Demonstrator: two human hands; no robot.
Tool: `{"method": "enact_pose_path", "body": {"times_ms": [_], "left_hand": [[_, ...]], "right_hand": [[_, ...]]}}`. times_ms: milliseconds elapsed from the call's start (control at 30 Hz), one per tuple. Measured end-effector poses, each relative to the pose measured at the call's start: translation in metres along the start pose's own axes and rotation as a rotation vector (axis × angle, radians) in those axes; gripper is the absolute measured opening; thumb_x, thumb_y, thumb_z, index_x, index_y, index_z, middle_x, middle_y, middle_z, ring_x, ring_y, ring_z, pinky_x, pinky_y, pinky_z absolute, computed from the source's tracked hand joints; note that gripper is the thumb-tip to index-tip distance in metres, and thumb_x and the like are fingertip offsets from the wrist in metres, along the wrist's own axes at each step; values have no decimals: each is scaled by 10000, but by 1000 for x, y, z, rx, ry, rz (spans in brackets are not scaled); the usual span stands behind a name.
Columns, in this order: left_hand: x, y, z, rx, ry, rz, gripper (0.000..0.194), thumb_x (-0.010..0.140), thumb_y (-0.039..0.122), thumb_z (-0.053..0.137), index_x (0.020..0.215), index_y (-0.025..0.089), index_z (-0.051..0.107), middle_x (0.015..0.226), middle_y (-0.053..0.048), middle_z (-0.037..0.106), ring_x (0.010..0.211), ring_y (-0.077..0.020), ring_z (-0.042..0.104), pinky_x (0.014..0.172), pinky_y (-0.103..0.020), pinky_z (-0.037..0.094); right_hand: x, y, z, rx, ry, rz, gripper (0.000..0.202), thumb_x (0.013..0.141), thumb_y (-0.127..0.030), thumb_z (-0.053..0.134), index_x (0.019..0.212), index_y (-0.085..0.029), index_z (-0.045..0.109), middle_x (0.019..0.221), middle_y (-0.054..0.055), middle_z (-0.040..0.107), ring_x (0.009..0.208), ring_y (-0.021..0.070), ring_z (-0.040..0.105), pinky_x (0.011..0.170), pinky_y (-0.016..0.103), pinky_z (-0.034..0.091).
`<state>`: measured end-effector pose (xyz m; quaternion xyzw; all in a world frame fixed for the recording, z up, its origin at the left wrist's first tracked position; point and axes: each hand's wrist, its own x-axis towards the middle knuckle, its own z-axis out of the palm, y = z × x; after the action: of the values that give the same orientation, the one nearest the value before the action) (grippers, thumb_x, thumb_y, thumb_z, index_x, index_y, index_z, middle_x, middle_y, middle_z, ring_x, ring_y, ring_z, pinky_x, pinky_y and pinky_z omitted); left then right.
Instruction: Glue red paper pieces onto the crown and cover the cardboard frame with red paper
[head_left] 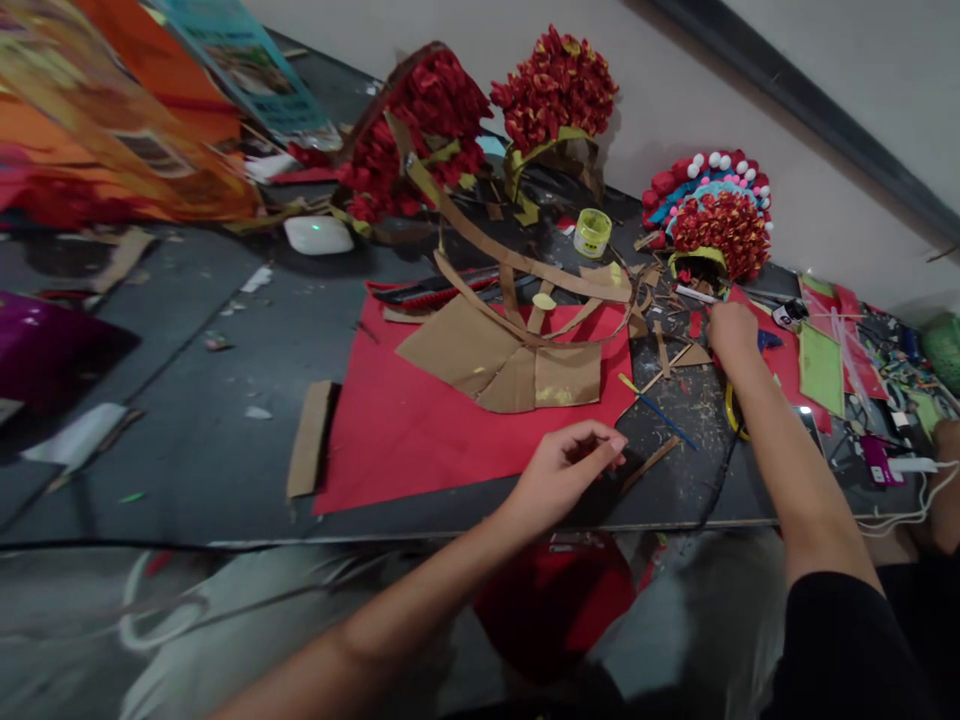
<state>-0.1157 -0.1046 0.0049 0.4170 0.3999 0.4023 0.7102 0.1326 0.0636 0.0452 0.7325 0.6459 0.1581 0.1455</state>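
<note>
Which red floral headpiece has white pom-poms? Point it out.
The rightmost headpiece, beyond the right hand: white pom-poms line its upper edge; left one and middle one show none.

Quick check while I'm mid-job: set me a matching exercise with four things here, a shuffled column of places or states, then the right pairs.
Things
1. White rounded mouse-shaped device
2. Cut brown cardboard piece
3. Small round yellow jar
4. The person's bare left hand

Places or states
A. Standing upright toward the back of the dark table
B. Fingers curled, near the front edge
C. Showing a small green light
D. Lying over the flat red sheet

Pairs: 1-C, 2-D, 3-A, 4-B
</note>
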Motion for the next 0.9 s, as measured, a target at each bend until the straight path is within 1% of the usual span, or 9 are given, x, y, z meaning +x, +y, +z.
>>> {"method": "enact_pose_path", "body": {"times_ms": [133, 200, 300, 400, 567, 733, 800, 900], "left_hand": [[0, 0, 0, 11, -13, 6, 331, 706, 485, 674, 709, 157, 630, 641, -21, 638, 601, -125, 555, 577, -229, 421], [1, 0, -1, 20, -17, 4, 329, 713, 483, 670, 713, 157, 625, 648, -20, 638, 609, -127, 556, 581, -231, 419], [1, -1, -1, 32, -21, 17, 321, 724, 476, 660, 719, 157, 622, 658, -23, 642, 617, -129, 558, 585, -234, 420], [1, -2, -2, 40, -29, 25, 311, 728, 467, 647, 718, 157, 621, 657, -24, 640, 612, -127, 556, 582, -236, 420], [0, -1, -2, 61, -34, 9, 301, 729, 459, 632, 722, 158, 614, 659, -22, 636, 612, -125, 559, 584, -237, 423], [0, 0, -1, 57, -45, 15, 276, 733, 430, 615, 728, 154, 615, 654, -17, 632, 601, -116, 549, 577, -229, 415], [1, 0, -1, 56, -45, 26, 268, 736, 420, 615, 726, 152, 618, 648, -15, 630, 593, -113, 544, 571, -227, 411], [1, -1, -1, 63, -46, 36, 263, 742, 415, 614, 723, 153, 620, 647, -14, 631, 594, -112, 544, 571, -226, 409]], "right_hand": [[8, 4, 4, -100, -92, -317, 347, 830, -74, 431, 1088, -26, 658, 1062, 255, 670, 1060, 304, 623, 868, 360, 501], [12, 8, 5, -106, -128, -404, 328, 830, -113, 463, 1082, -37, 659, 1076, 232, 670, 1050, 285, 622, 893, 340, 485], [16, 15, 8, -111, -171, -440, 324, 825, -146, 487, 1086, -63, 661, 1084, 206, 671, 1020, 266, 626, 903, 324, 470], [17, 19, 13, -119, -196, -463, 328, 821, -140, 484, 1088, -67, 661, 1098, 208, 661, 1029, 263, 614, 920, 324, 450], [14, 23, 17, -109, -199, -487, 322, 832, -111, 456, 1085, -72, 652, 1132, 202, 638, 1058, 252, 587, 908, 311, 438], [14, 25, 15, -67, -203, -523, 284, 845, -125, 455, 1009, -139, 687, 1111, 159, 654, 1048, 228, 595, 901, 286, 431], [15, 26, 17, -47, -184, -495, 310, 871, -146, 422, 1058, -149, 669, 1103, 153, 665, 1030, 235, 608, 867, 294, 441], [18, 27, 23, 18, -141, -452, 359, 890, -158, 399, 1181, -153, 609, 1149, 148, 659, 1048, 246, 607, 848, 305, 441]]}}
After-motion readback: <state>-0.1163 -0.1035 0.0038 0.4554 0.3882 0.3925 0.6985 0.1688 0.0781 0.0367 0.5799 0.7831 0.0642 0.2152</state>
